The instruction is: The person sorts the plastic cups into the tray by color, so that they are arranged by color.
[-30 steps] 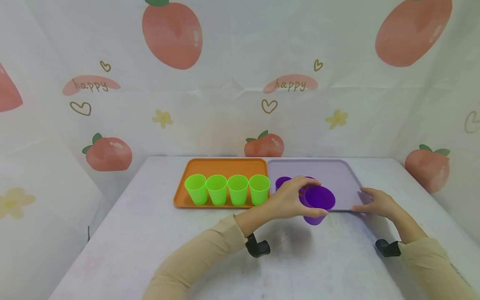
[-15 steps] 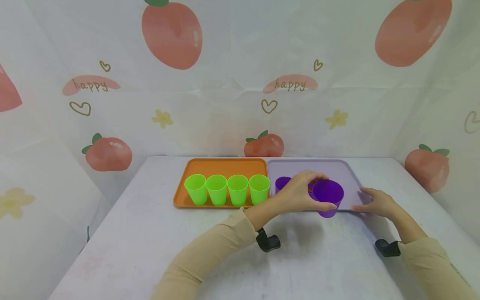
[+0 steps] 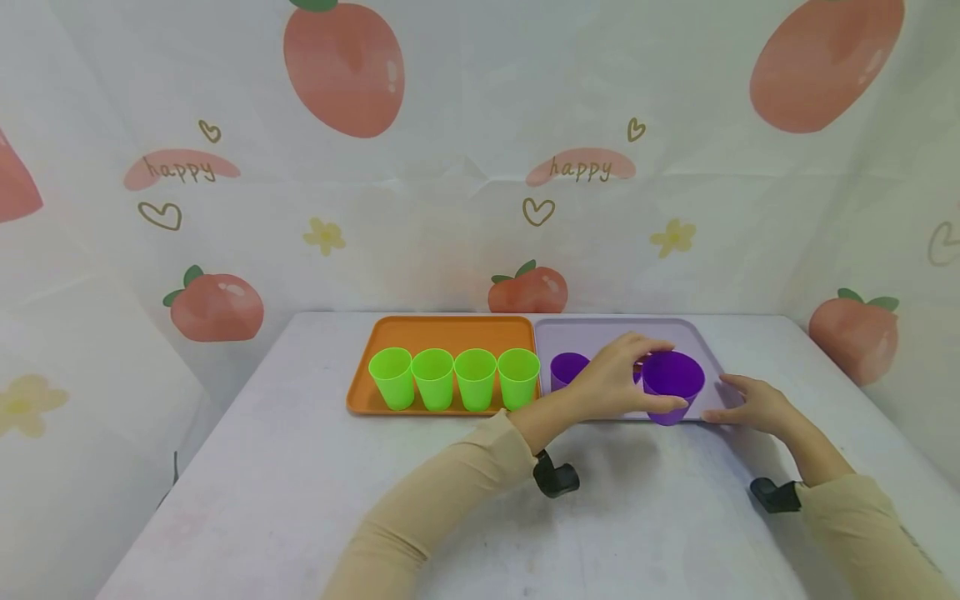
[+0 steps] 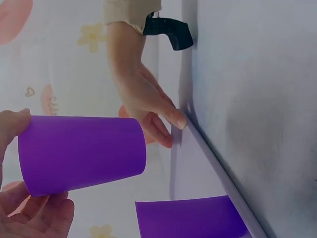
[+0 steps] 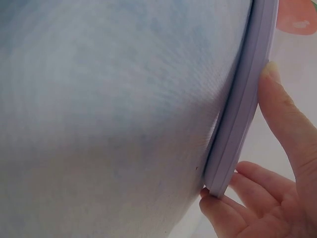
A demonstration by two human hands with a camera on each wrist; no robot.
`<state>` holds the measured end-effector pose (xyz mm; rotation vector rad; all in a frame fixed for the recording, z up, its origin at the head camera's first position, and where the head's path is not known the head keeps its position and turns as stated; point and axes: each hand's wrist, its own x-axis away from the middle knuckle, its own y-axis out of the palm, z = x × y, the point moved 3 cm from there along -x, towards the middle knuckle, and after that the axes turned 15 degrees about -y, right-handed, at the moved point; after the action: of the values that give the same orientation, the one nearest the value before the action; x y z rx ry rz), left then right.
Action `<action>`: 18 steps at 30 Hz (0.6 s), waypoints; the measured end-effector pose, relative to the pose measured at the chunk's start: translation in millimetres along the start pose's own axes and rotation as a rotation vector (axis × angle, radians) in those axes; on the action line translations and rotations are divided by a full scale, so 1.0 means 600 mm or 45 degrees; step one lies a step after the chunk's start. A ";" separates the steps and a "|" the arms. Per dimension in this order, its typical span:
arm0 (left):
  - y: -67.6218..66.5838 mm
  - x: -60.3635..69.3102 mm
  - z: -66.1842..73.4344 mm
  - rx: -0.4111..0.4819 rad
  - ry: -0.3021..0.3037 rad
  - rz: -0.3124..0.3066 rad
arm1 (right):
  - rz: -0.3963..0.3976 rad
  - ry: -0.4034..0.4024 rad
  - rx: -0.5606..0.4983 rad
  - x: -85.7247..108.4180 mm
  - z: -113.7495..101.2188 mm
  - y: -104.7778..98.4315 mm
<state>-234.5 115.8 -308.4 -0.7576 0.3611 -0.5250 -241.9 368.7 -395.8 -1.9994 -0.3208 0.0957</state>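
My left hand (image 3: 611, 383) holds a purple cup (image 3: 672, 379) near its rim, thumb on one side and fingers on the other. In the left wrist view, that cup (image 4: 84, 153) is off the tray, above another purple cup (image 4: 193, 218). A purple cup (image 3: 568, 368) stands at the left of the lavender tray (image 3: 652, 333); part of another shows behind my left hand. At the tray's front right corner, my right hand (image 3: 757, 406) grips the edge. The right wrist view shows its thumb (image 5: 277, 94) on the tray rim (image 5: 237, 114), with fingers around the corner.
Left of the lavender tray, touching it, lies an orange tray (image 3: 450, 332). Several green cups, such as the leftmost one (image 3: 393, 379), stand in a row along its front. Both trays are near the back of the white table (image 3: 300, 500), before a patterned cloth backdrop (image 3: 450, 100).
My left hand has carried the purple cup to the right and slightly farther back, over the tray's front edge. My right hand has stayed at the tray corner.
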 end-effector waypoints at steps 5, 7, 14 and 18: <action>0.005 -0.007 0.003 0.033 -0.011 -0.010 | -0.027 0.029 -0.015 -0.001 0.000 -0.001; 0.007 -0.010 0.004 0.020 -0.005 0.003 | -0.038 0.041 -0.024 -0.001 -0.001 -0.001; 0.017 -0.019 0.005 0.025 -0.027 0.013 | -0.036 0.042 -0.035 -0.001 -0.002 -0.001; 0.022 -0.027 0.005 -0.011 -0.060 0.040 | -0.017 0.017 -0.018 -0.001 -0.001 -0.001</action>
<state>-241.8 134.4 -313.7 -0.7700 0.3312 -0.4755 -242.5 368.3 -395.0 -2.0106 -0.3270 0.0721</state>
